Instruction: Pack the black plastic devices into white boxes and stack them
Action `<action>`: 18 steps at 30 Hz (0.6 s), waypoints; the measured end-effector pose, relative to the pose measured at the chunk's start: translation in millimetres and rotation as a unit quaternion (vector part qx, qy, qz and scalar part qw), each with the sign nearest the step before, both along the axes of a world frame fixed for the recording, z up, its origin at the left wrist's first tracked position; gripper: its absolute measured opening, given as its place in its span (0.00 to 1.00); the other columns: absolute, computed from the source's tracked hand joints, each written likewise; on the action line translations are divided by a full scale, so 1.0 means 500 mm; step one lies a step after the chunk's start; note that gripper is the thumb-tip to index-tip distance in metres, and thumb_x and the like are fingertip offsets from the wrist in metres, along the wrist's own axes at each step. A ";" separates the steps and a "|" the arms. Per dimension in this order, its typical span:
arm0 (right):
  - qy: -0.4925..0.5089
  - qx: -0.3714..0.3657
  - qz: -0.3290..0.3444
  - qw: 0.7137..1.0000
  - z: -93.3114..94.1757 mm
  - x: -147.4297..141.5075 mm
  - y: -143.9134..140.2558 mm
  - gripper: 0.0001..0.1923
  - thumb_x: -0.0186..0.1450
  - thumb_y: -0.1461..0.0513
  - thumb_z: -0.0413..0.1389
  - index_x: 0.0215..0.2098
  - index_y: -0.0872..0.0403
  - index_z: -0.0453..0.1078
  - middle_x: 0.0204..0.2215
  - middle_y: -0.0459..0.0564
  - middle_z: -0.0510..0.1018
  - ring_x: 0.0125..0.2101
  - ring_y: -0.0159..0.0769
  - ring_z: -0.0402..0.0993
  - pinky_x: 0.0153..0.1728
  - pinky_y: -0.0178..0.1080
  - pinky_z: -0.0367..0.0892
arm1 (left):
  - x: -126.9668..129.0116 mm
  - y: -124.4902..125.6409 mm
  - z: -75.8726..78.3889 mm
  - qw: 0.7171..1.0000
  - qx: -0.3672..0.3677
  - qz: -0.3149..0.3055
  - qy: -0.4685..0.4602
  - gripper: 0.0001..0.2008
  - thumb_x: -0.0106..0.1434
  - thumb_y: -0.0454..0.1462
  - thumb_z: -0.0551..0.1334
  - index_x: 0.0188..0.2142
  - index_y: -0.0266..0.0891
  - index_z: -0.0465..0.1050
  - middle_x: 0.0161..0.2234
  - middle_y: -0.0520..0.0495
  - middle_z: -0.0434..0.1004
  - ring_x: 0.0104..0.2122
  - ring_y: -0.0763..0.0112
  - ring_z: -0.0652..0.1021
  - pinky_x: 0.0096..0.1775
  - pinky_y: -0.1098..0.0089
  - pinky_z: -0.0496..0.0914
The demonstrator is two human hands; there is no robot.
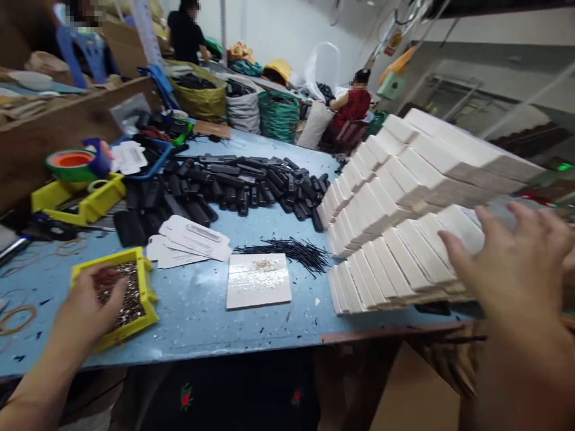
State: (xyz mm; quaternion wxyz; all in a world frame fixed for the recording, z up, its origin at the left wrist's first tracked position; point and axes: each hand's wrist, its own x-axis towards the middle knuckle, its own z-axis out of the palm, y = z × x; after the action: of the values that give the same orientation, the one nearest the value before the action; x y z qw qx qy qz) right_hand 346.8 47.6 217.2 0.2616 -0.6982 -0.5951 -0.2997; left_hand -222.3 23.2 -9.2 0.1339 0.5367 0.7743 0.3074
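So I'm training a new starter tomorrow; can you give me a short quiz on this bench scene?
1. True or false: the left hand is in the yellow tray.
2. What is the right hand over? A) black parts B) white boxes C) tape rolls
3. What lies between the white tile and the black parts?

Key:
1. True.
2. B, the white boxes.
3. A heap of thin black pins.

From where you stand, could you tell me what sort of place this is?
Probably a small assembly or packing workshop: a blue worktable carries a heap of black parts and rows of stacked white boxes, with full sacks behind and other people working.
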 end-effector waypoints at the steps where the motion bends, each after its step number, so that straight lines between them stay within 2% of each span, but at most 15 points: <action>1: 0.026 0.017 0.104 0.994 -0.047 -0.057 0.014 0.26 0.59 0.45 0.57 0.50 0.48 0.72 0.58 0.52 0.65 0.63 0.42 0.56 0.61 0.59 0.49 | -0.015 -0.005 -0.014 0.998 -0.038 -0.041 0.043 0.18 0.60 0.47 0.55 0.46 0.41 0.62 0.42 0.43 0.75 0.43 0.55 0.77 0.48 0.49 0.72; 2: 0.087 -0.022 0.216 0.972 -0.099 -0.124 0.036 0.22 0.61 0.49 0.56 0.51 0.46 0.71 0.54 0.51 0.69 0.59 0.37 0.63 0.61 0.54 0.56 | -0.025 -0.009 -0.026 0.992 -0.066 -0.081 0.075 0.16 0.60 0.46 0.54 0.44 0.40 0.64 0.42 0.43 0.75 0.44 0.53 0.77 0.50 0.49 0.70; 3: 0.165 -0.130 0.314 0.926 -0.156 -0.199 0.064 0.19 0.63 0.52 0.54 0.51 0.46 0.71 0.50 0.50 0.72 0.54 0.34 0.68 0.58 0.50 0.63 | -0.032 -0.011 -0.037 0.985 -0.083 -0.116 0.097 0.15 0.60 0.44 0.52 0.42 0.39 0.66 0.42 0.42 0.76 0.45 0.52 0.76 0.51 0.49 0.69; 4: 0.235 -0.237 0.365 0.869 -0.212 -0.279 0.101 0.17 0.63 0.54 0.54 0.48 0.47 0.73 0.45 0.49 0.75 0.47 0.32 0.73 0.52 0.47 0.68 | -0.035 -0.013 -0.044 0.979 -0.094 -0.141 0.116 0.14 0.60 0.43 0.51 0.40 0.39 0.68 0.42 0.41 0.76 0.45 0.51 0.76 0.51 0.50 0.68; 5: 0.290 -0.363 0.372 0.804 -0.266 -0.360 0.143 0.16 0.62 0.56 0.55 0.48 0.48 0.73 0.43 0.49 0.76 0.42 0.31 0.74 0.50 0.44 0.70 | -0.036 -0.014 -0.049 0.975 -0.102 -0.151 0.128 0.14 0.59 0.42 0.50 0.38 0.39 0.69 0.41 0.40 0.77 0.44 0.51 0.76 0.50 0.51 0.69; 6: 0.344 -0.443 0.355 0.748 -0.314 -0.440 0.190 0.16 0.60 0.59 0.58 0.47 0.50 0.74 0.43 0.48 0.76 0.40 0.30 0.74 0.50 0.42 0.70 | -0.035 -0.013 -0.050 0.973 -0.114 -0.150 0.134 0.14 0.59 0.41 0.49 0.36 0.39 0.70 0.39 0.39 0.77 0.42 0.51 0.77 0.49 0.53 0.70; 7: 0.362 -0.455 0.350 0.734 -0.355 -0.515 0.237 0.16 0.60 0.61 0.57 0.47 0.52 0.73 0.43 0.49 0.76 0.40 0.28 0.74 0.50 0.39 0.70 | -0.034 -0.012 -0.048 0.972 -0.129 -0.145 0.132 0.14 0.59 0.41 0.49 0.33 0.39 0.70 0.37 0.38 0.78 0.40 0.52 0.77 0.46 0.55 0.71; 9: 0.395 -0.444 0.335 0.731 -0.411 -0.643 0.325 0.20 0.63 0.61 0.53 0.54 0.55 0.68 0.48 0.51 0.73 0.44 0.26 0.73 0.54 0.35 0.67 | -0.033 -0.010 -0.042 0.972 -0.154 -0.135 0.114 0.13 0.58 0.42 0.49 0.30 0.40 0.70 0.35 0.39 0.78 0.37 0.54 0.78 0.42 0.59 0.71; 11: 0.421 -0.428 0.311 0.736 -0.438 -0.728 0.391 0.24 0.64 0.60 0.53 0.57 0.59 0.65 0.51 0.56 0.71 0.48 0.29 0.71 0.56 0.35 0.64 | -0.034 -0.011 -0.036 0.975 -0.160 -0.118 0.100 0.14 0.59 0.43 0.49 0.30 0.41 0.71 0.35 0.40 0.79 0.37 0.55 0.78 0.40 0.60 0.71; 12: 0.434 -0.428 0.299 0.735 -0.445 -0.753 0.413 0.24 0.63 0.60 0.54 0.56 0.61 0.65 0.50 0.58 0.71 0.48 0.30 0.71 0.56 0.36 0.64 | -0.035 -0.012 -0.034 0.977 -0.156 -0.111 0.095 0.14 0.59 0.43 0.49 0.30 0.41 0.71 0.35 0.41 0.79 0.37 0.55 0.78 0.40 0.61 0.71; 13: 0.444 -0.429 0.289 0.731 -0.449 -0.765 0.428 0.24 0.61 0.61 0.56 0.54 0.63 0.67 0.49 0.59 0.72 0.48 0.32 0.71 0.56 0.36 0.64 | -0.038 -0.016 -0.033 0.980 -0.143 -0.107 0.091 0.14 0.60 0.43 0.49 0.30 0.41 0.71 0.35 0.41 0.79 0.37 0.56 0.78 0.40 0.60 0.71; 15: 0.464 -0.427 0.277 0.725 -0.457 -0.751 0.438 0.21 0.59 0.63 0.57 0.50 0.63 0.70 0.46 0.58 0.74 0.45 0.31 0.72 0.53 0.34 0.65 | -0.043 -0.025 -0.030 0.987 -0.089 -0.105 0.084 0.15 0.60 0.44 0.50 0.30 0.41 0.72 0.37 0.39 0.78 0.39 0.55 0.78 0.44 0.59 0.70; 18: 0.496 -0.401 0.277 0.718 -0.469 -0.655 0.403 0.20 0.61 0.60 0.52 0.50 0.60 0.69 0.46 0.53 0.74 0.39 0.25 0.72 0.46 0.30 0.67 | -0.034 -0.044 -0.018 0.998 0.011 -0.055 0.029 0.15 0.61 0.47 0.54 0.34 0.40 0.74 0.41 0.39 0.78 0.44 0.55 0.76 0.51 0.57 0.67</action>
State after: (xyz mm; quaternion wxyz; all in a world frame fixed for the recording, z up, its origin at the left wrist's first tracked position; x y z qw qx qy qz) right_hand 19.5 249.0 -17.2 0.2866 -0.5903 -0.6113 0.4424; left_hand -239.3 1.5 -18.2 0.1219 0.5885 0.7439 0.2924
